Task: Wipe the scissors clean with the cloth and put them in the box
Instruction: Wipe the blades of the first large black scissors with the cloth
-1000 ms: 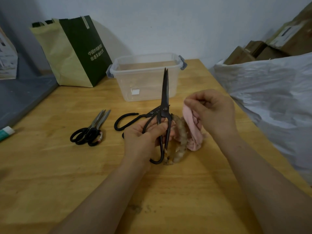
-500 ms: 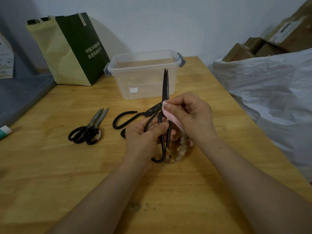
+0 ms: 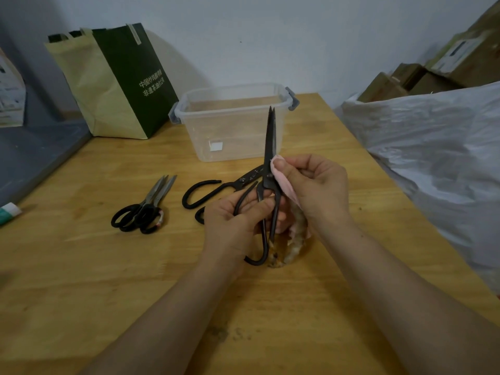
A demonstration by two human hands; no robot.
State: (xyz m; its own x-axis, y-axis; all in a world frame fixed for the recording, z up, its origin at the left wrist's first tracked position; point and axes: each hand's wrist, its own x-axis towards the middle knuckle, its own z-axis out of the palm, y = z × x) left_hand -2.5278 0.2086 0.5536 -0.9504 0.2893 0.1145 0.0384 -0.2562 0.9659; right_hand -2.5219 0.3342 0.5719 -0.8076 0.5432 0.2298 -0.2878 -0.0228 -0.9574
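A person at a wooden table (image 3: 108, 280) holds a pair of long black scissors (image 3: 270, 142) upright, points toward 12 o'clock and blades all but closed. The left hand (image 3: 232, 223) grips them by the handle loops, fingers curled round the nearer loop. The bottom of that loop hangs just over the tabletop.

The right hand (image 3: 319, 188), at 3 o'clock from the blades, pinches a pink cloth (image 3: 282, 182) between thumb and fingers. It presses the cloth against the blade just above the pivot. The rest of the cloth trails down under the palm to the table (its lower end looks brownish).

Directly behind the raised points, at 12 o'clock, stands the clear plastic box (image 3: 232, 136), open-topped, with grey clips at either end.

A second pair of black scissors (image 3: 208, 189) lies flat on the table at 10 o'clock from the left hand, partly hidden behind it. A smaller pair (image 3: 143, 212) with black handles lies farther out at 9 o'clock.

A green and tan paper bag (image 3: 116, 82) stands at 11 o'clock against the wall. A white plastic sack (image 3: 433, 147) fills the 3 o'clock side, with cardboard boxes (image 3: 433, 77) behind it.
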